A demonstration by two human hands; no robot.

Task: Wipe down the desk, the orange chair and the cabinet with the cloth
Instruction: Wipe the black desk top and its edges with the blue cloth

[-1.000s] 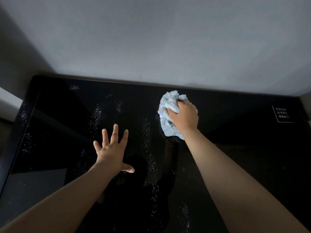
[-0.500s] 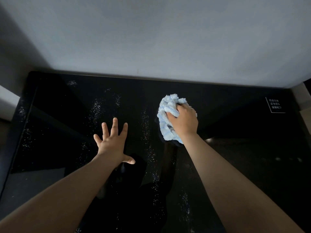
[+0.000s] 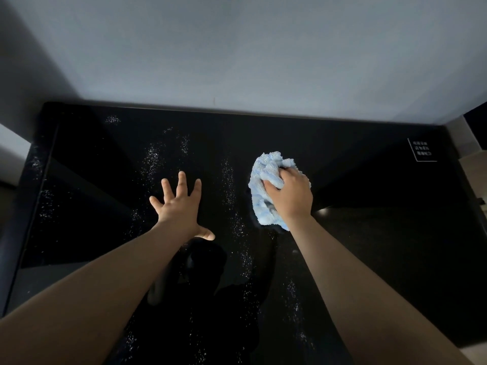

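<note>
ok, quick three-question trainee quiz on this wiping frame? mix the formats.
1. Multiple choice: the right hand grips A) a sponge B) a light blue cloth C) nothing.
2. True or false: the left hand is curled in a fist on the black surface.
3. Short answer: which corner of the surface carries the white printed label?
Key: 1 B. 2 False: its fingers are straight and spread. 3 The far right corner.
</note>
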